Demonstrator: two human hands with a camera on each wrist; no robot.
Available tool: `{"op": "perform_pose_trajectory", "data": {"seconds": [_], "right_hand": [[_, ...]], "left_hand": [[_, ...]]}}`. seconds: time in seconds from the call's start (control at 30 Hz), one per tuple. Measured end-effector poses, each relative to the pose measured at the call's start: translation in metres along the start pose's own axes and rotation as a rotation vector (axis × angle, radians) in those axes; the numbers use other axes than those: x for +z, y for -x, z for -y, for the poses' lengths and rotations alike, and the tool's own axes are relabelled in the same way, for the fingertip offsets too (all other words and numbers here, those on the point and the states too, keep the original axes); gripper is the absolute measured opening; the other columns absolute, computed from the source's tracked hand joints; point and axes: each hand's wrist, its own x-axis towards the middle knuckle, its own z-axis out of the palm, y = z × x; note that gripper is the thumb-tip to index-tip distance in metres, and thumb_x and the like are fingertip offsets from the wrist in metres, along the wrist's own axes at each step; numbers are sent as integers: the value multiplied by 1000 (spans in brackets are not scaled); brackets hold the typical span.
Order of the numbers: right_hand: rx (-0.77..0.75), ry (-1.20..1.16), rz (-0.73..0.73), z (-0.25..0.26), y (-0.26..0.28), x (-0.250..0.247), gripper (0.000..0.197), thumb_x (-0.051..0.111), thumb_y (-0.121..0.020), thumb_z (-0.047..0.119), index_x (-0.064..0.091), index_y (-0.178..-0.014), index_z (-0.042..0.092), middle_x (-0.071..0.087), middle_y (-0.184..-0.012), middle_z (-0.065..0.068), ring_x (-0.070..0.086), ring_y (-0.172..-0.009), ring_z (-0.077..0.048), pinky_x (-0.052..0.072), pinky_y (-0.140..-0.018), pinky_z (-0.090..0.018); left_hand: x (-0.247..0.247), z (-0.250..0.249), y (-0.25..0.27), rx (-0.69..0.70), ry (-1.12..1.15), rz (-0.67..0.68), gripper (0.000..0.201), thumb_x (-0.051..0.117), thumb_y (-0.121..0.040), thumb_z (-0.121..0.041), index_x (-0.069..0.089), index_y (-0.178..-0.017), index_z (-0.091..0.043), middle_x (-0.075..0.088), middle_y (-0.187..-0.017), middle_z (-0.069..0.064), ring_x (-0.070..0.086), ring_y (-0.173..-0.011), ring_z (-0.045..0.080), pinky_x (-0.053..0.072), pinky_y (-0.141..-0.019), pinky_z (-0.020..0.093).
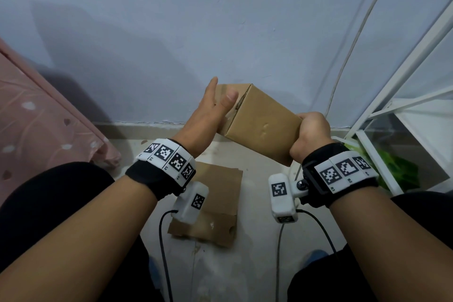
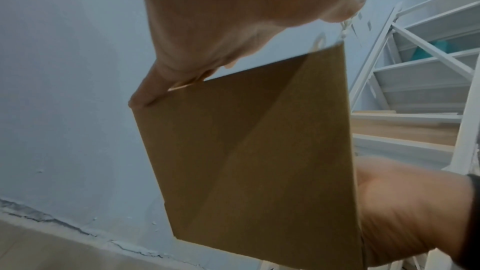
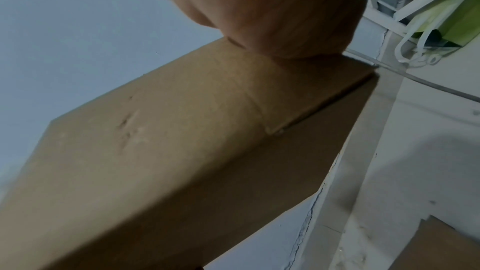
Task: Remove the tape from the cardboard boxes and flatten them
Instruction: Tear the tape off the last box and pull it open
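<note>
1. Nearest the person, a flattened cardboard piece (image 1: pixel 210 206) lies on the floor (image 1: pixel 255 265) between the knees.
2. Above it, the right hand (image 1: pixel 311 135) is clamped on the near end of the box (image 1: pixel 259 120), which is held in the air.
3. The left hand (image 1: pixel 208 113) lies against the box's left side with fingers straight, gripping nothing.
4. Risk: the grip covers one end only. A hard tug at the tape by the left hand could twist the box loose and drop it.
5. Risk: the tape (image 3: pixel 306 98) looks thin; peeled fast, it may tear and leave strips.
6. Orientation: the box's long axis runs from the right hand away and leftward toward the wall (image 1: pixel 171 32), far end raised.
</note>
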Motion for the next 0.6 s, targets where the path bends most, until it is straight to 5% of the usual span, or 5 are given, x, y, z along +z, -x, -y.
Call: {"op": "perform_pose_trajectory", "data": {"seconds": [0.1, 0.27, 0.37, 0.43, 0.6], "right_hand": [[-7, 7, 14, 1, 1, 0, 19, 47, -89, 10, 65, -87, 13, 70, -88, -6, 67, -83, -31, 54, -85, -43], [4, 9, 50, 1, 9, 5, 23, 43, -86, 7, 66, -91, 11, 72, -92, -10, 69, -84, -33, 54, -91, -52], [17, 22, 38, 1, 11, 6, 22, 43, -86, 7, 65, -85, 11, 72, -93, -9, 70, -86, -33, 53, -93, -56], [27, 19, 29, 1, 12, 5, 22, 44, -88, 8, 64, -79, 11, 72, -90, -9, 70, -89, -33, 53, -95, -54], [31, 7, 26, 2, 13, 1, 20, 44, -86, 7, 63, -86, 11, 72, -91, -8, 70, -89, -32, 53, -95, -52]], "left_hand": [[-1, 0, -2, -35, -75, -23, 116, 45, -61, -93, 11, -159, -40, 14, -165, -11, 16, -152, 10, 17, -122, 44], [-13, 1, -9, -110, -165, -93, 129, 37, -50, -105, 2, -158, -45, -9, -169, -4, -18, -153, 12, -1, -123, 53], [-16, 3, -12, -136, -87, -28, 129, 42, -57, -101, -4, -159, -39, 6, -169, -4, 9, -153, 10, 13, -120, 40], [-14, 4, -11, -150, -82, 8, 122, 43, -66, -97, -5, -159, -35, 19, -166, -3, 30, -137, 4, 22, -109, 31], [-7, 6, -11, -100, -153, -92, 119, 42, -58, -94, 17, -158, -34, 46, -151, 7, 47, -136, 19, 33, -104, 31]]}}
